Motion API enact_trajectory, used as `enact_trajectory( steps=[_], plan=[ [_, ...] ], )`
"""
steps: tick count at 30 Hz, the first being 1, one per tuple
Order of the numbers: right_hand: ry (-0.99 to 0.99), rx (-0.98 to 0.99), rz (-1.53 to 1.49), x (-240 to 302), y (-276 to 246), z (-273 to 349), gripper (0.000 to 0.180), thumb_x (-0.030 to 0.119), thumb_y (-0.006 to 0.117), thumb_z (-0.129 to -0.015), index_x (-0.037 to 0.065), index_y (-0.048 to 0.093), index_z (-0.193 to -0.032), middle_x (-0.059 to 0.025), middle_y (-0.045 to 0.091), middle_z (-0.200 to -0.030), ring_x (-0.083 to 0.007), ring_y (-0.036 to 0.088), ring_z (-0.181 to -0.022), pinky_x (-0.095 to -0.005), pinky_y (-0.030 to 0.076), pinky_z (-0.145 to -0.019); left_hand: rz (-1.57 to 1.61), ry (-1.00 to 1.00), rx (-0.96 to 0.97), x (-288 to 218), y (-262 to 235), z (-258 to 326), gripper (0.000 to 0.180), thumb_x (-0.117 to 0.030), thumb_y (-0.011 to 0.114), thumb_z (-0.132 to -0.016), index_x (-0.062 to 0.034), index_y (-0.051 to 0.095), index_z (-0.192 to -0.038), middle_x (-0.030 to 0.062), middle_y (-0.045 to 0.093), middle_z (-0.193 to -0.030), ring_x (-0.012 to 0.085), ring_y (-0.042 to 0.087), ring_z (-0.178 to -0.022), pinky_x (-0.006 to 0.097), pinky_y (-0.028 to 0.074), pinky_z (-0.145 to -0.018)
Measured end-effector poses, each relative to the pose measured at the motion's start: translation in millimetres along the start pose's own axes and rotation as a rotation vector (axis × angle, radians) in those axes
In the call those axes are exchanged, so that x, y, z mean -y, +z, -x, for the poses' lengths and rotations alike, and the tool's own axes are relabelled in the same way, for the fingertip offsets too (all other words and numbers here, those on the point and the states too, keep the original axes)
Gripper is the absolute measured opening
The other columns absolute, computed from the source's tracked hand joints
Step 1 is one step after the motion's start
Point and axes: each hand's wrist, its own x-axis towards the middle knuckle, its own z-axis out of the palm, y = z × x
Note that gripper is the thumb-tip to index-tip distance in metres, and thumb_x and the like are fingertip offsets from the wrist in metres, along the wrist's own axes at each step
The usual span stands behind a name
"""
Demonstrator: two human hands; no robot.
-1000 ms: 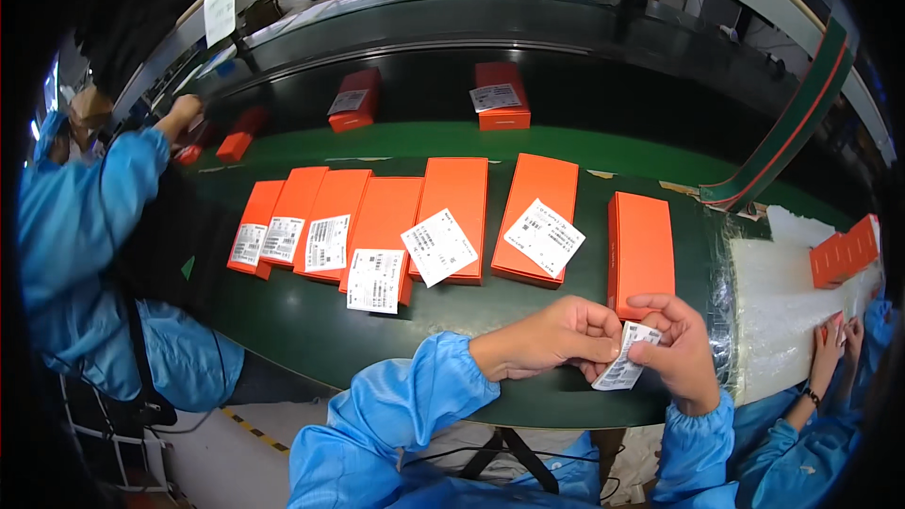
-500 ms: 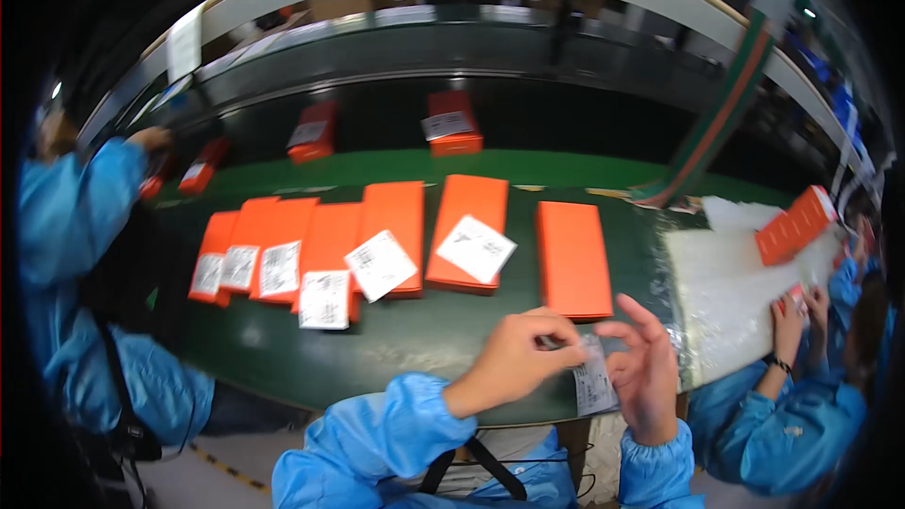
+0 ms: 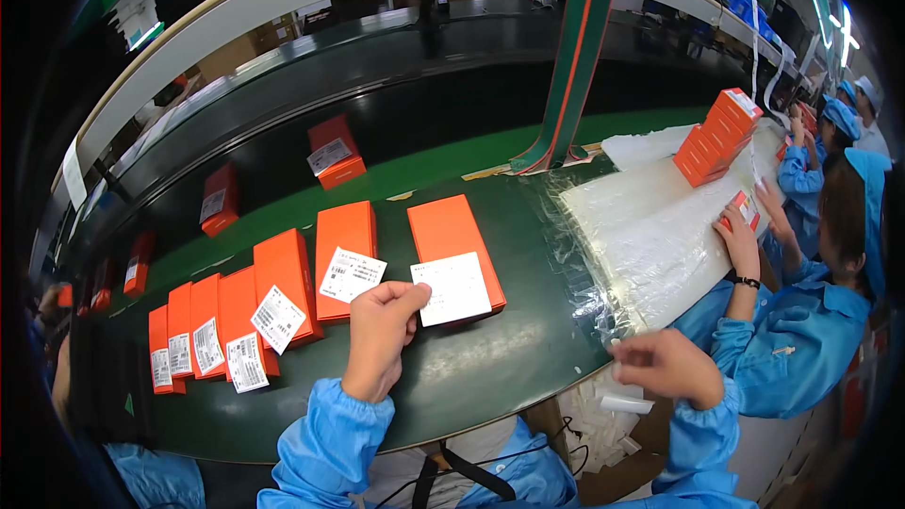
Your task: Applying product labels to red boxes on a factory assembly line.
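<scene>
My left hand [image 3: 385,335] pinches the left edge of a white label [image 3: 456,288]. The label covers the near end of an orange box [image 3: 451,226], the rightmost in a row on the green table. My right hand [image 3: 671,368] is over the table's front edge at the right, fingers loosely curled and apart, with nothing visible in it. Just below it shows a curled white strip [image 3: 625,403]. Left of the labelled box stands another orange box [image 3: 343,226] with a tilted label [image 3: 351,273]. Several more orange boxes [image 3: 281,269] with labels overlap farther left.
Behind the table, a dark conveyor [image 3: 273,155] carries several labelled orange boxes. A green post [image 3: 570,57] rises at the table's back edge. To the right, a co-worker [image 3: 801,320] in blue handles a box by a white padded sheet [image 3: 632,236] and a box stack [image 3: 716,137].
The view has swung right. My left hand has brought the label onto the rightmost box; my right hand has parted from it and moved right. Conveyor boxes have shifted.
</scene>
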Motion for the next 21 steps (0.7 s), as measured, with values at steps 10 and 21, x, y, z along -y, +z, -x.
enact_trajectory(
  steps=[10,21],
  plan=[
    [-0.275,-0.194,-0.707,30.2,79.4,-182.9,0.041,0.003,0.049,-0.098,-0.001,0.054,-0.138,-0.0111,0.067,-0.122,-0.0134,0.062,-0.103,-0.0277,0.05,-0.092,0.005,0.041,-0.07,18.4,28.1,-24.6,0.012,-0.008,0.074,-0.085,0.0015,0.068,-0.082,0.0007,0.06,-0.066,0.006,0.049,-0.053,0.021,0.036,-0.048],
    [-0.287,-0.263,-0.604,41.4,77.7,-172.4,0.037,-0.001,0.047,-0.094,-0.001,0.063,-0.128,-0.0126,0.072,-0.113,-0.0155,0.068,-0.098,-0.0292,0.052,-0.089,0.028,0.031,-0.032,20.2,22.4,-27.5,0.01,-0.006,0.073,-0.085,0.0018,0.068,-0.08,0.0027,0.063,-0.069,0.0069,0.051,-0.057,0.022,0.039,-0.053]
  ],
)
